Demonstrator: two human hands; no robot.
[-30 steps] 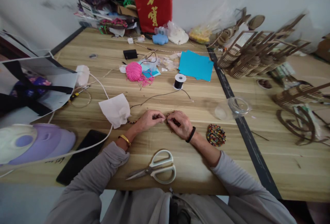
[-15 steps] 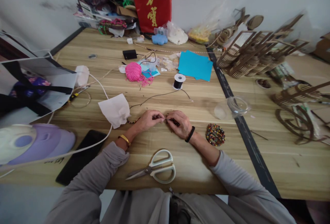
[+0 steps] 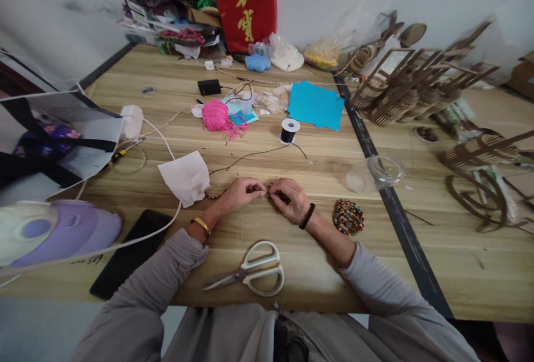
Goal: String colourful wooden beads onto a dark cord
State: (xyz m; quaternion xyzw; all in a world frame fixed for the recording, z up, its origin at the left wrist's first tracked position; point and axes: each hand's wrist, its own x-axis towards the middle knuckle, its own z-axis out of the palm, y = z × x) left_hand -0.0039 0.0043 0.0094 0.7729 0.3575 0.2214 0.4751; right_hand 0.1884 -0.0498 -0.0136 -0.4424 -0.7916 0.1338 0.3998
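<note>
Both hands meet over the middle of the table with fingertips pinched close together. My left hand (image 3: pixel 242 194) is closed in a pinch at one end of a dark bead string (image 3: pixel 284 197). My right hand (image 3: pixel 294 202) is closed on the beads, partly covering them. More of the beads (image 3: pixel 215 196) show to the left, beside my left wrist. The exact point between the fingertips is too small to make out. A coil of multicoloured beads (image 3: pixel 348 217) lies right of my right wrist. Scissors (image 3: pixel 262 269) with white handles lie in front of me, blades slightly apart.
A spool of black cord (image 3: pixel 288 130) stands beyond my hands. Pink yarn (image 3: pixel 215 115), blue sheets (image 3: pixel 316 105) and a white paper (image 3: pixel 186 177) lie around it. To the left are a phone (image 3: pixel 129 251) and a white cable; brown wooden models (image 3: pixel 417 89) stand right.
Almost nothing differs. Both hands stay in the same pinch at the same spot, and the view has shifted very slightly.
</note>
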